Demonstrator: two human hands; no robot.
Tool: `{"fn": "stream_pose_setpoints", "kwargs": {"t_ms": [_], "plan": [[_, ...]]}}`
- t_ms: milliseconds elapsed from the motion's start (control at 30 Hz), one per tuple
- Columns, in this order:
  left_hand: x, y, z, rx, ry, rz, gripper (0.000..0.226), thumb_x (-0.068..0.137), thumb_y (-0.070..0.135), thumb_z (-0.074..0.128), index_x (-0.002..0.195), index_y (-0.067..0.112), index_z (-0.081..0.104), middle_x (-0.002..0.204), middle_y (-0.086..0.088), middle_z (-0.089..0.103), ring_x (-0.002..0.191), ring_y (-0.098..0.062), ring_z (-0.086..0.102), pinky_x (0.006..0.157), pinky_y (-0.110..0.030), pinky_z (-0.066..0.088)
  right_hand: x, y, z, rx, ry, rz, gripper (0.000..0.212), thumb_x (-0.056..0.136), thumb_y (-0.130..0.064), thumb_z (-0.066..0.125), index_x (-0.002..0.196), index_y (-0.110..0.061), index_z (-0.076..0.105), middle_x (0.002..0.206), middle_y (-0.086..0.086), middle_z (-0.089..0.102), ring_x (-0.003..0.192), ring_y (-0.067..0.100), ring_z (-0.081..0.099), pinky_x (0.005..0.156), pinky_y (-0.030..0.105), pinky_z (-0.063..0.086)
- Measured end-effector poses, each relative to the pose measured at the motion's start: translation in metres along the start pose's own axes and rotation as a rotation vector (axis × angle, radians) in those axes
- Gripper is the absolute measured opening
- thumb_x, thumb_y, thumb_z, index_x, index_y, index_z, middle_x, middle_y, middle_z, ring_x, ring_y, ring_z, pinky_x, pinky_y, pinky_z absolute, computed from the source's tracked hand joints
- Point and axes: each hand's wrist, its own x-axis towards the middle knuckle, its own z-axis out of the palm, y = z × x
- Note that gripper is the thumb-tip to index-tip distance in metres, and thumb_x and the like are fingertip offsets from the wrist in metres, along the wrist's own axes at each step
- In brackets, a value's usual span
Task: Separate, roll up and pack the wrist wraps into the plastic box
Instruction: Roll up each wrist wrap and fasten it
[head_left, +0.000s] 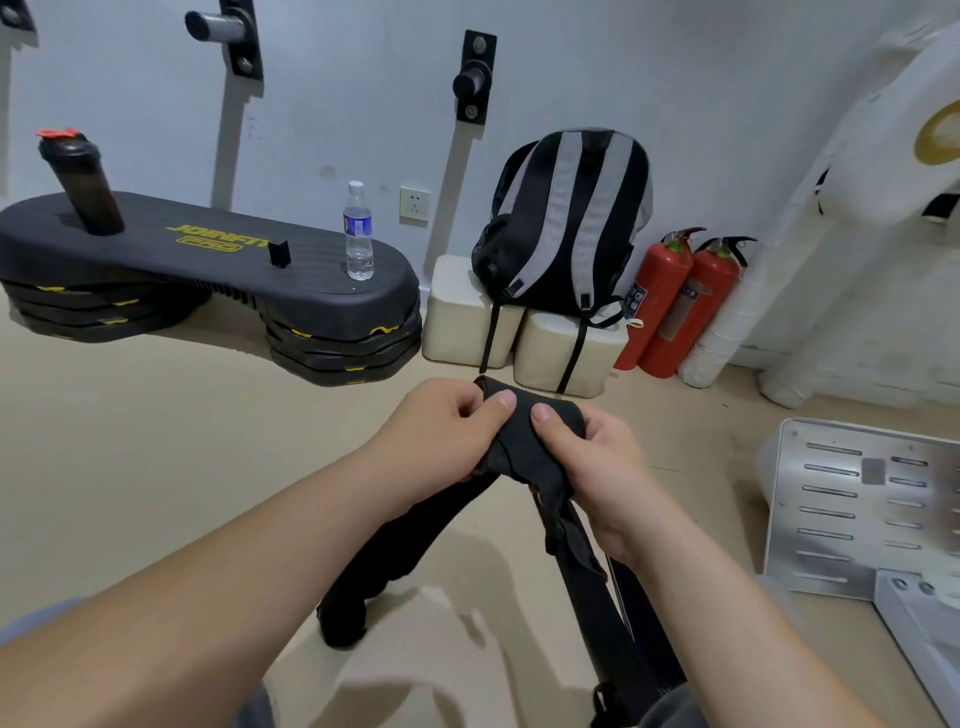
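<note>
Left hand (441, 431) and right hand (597, 467) pinch the wrist wraps (513, 446); tails hanging toward 6 o'clock may tangle if we pull unevenly.

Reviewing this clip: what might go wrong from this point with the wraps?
1. The left hand and the right hand both pinch one bunched section of the black wrist wraps, so pulling may tighten the tangle rather than separate them.
2. The long tails hang loose below the hands; a roll started now would likely be slack or crooked.
</note>
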Motion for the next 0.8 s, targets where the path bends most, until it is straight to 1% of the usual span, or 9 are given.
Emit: {"fn": "stream_pose_setpoints", "kwargs": {"t_ms": [67, 133, 200, 300, 400, 500, 567, 667, 800], "plan": [[0.005, -0.004, -0.008, 0.307, 0.132, 0.146, 0.034, 0.104, 0.039, 0.058, 0.081, 0.014, 0.060, 0.077, -0.002, 0.069, 0.067, -0.017, 0.062, 0.075, -0.042, 0.055, 0.003, 0.000, 0.001, 0.036, 0.014, 0.001, 0.021, 0.104, -0.024, 0.067, 0.112, -0.006, 0.074, 0.092, 0.007, 0.081, 0.085, 0.021, 0.077, 0.074, 0.034, 0.058], [0.004, -0.009, -0.013, 0.390, 0.157, 0.247, 0.004, 0.100, 0.023, 0.063, 0.104, 0.024, 0.065, 0.103, 0.008, 0.066, 0.073, -0.005, 0.058, 0.076, -0.032, 0.048, 0.004, -0.002, 0.004, 0.099, 0.003, 0.030, 0.024, 0.104, -0.023, 0.067, 0.112, -0.001, 0.072, 0.080, 0.004, 0.077, 0.068, 0.016, 0.072, 0.060, 0.028, 0.054], [0.003, -0.016, -0.012, 0.413, 0.044, 0.402, 0.043, 0.093, 0.007, 0.067, 0.130, 0.030, 0.064, 0.122, 0.015, 0.057, 0.083, -0.005, 0.062, 0.079, -0.025, 0.047, 0.005, -0.003, 0.008, 0.174, -0.008, 0.063, 0.029, 0.104, -0.022, 0.066, 0.114, 0.006, 0.067, 0.067, 0.003, 0.069, 0.050, 0.011, 0.062, 0.047, 0.023, 0.048], [0.000, -0.016, -0.006, 0.287, -0.108, 0.551, 0.049, 0.095, 0.002, 0.065, 0.134, 0.033, 0.068, 0.123, 0.018, 0.068, 0.105, -0.005, 0.065, 0.084, -0.018, 0.051, 0.005, -0.007, 0.010, 0.230, -0.017, 0.084, 0.021, 0.106, -0.019, 0.062, 0.111, 0.001, 0.062, 0.058, 0.005, 0.061, 0.040, 0.011, 0.053, 0.039, 0.020, 0.041], [0.004, -0.017, -0.003, 0.222, -0.096, 0.460, 0.040, 0.099, 0.005, 0.060, 0.122, 0.034, 0.077, 0.106, 0.014, 0.079, 0.099, -0.008, 0.071, 0.092, -0.031, 0.056, 0.005, -0.010, 0.008, 0.165, -0.039, 0.166, 0.034, 0.107, -0.041, 0.059, 0.106, -0.006, 0.059, 0.063, 0.006, 0.055, 0.045, 0.016, 0.049, 0.041, 0.024, 0.037], [0.005, -0.013, -0.001, 0.096, -0.043, 0.276, 0.030, 0.099, 0.005, 0.057, 0.102, 0.027, 0.077, 0.082, -0.001, 0.078, 0.075, -0.010, 0.072, 0.079, -0.038, 0.061, 0.011, -0.009, 0.003, 0.117, 0.061, 0.182, 0.064, 0.101, -0.066, 0.053, 0.107, -0.004, 0.066, 0.075, 0.010, 0.063, 0.059, 0.025, 0.059, 0.056, 0.030, 0.044], [0.005, -0.008, 0.001, -0.036, -0.054, 0.121, 0.021, 0.103, 0.009, 0.056, 0.098, 0.017, 0.075, 0.079, -0.016, 0.077, 0.068, -0.012, 0.073, 0.072, -0.035, 0.061, 0.014, -0.007, 0.000, 0.038, 0.154, 0.087, 0.065, 0.102, -0.070, 0.045, 0.114, -0.012, 0.072, 0.087, 0.009, 0.070, 0.071, 0.023, 0.066, 0.063, 0.036, 0.052], [0.004, -0.007, 0.007, -0.158, -0.105, -0.015, 0.017, 0.106, 0.018, 0.058, 0.099, 0.013, 0.072, 0.071, -0.016, 0.076, 0.066, -0.021, 0.071, 0.066, -0.028, 0.058, 0.016, -0.002, -0.006, 0.002, 0.150, 0.005, 0.072, 0.095, -0.080, 0.043, 0.121, -0.020, 0.073, 0.118, 0.001, 0.076, 0.114, 0.020, 0.069, 0.102, 0.045, 0.053], [0.002, -0.008, 0.010, -0.254, -0.104, -0.057, 0.019, 0.106, 0.019, 0.059, 0.099, 0.006, 0.071, 0.067, -0.012, 0.071, 0.065, -0.025, 0.065, 0.059, -0.028, 0.053, 0.006, -0.008, -0.006, 0.081, -0.082, 0.007, 0.075, 0.088, -0.073, 0.049, 0.129, -0.014, 0.071, 0.120, 0.011, 0.078, 0.111, 0.023, 0.075, 0.085, 0.030, 0.056]]}}
